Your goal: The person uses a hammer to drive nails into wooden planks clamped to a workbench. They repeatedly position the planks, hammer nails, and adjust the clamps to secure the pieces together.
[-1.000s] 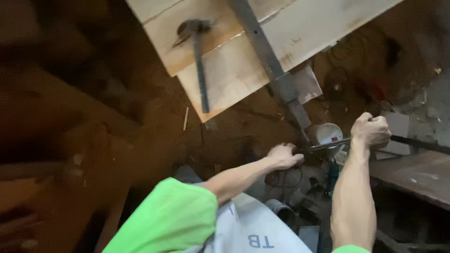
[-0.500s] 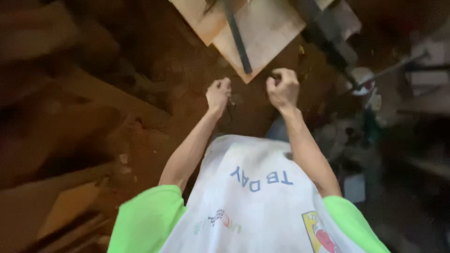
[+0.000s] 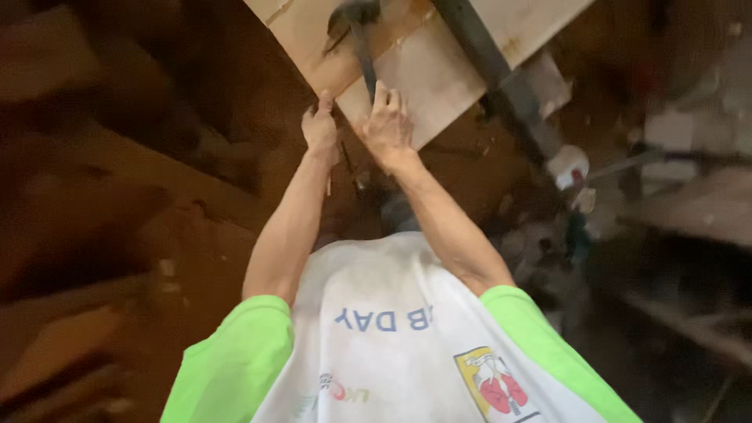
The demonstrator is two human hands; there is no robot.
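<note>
We see the left hand and right hand gripping the board's near edge, the hammer lying untouched on top.

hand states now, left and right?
Left hand: curled shut at the edge of the wooden board; whether it holds anything cannot be told.
Right hand: at the hammer handle on the board; grip cannot be told.
</note>
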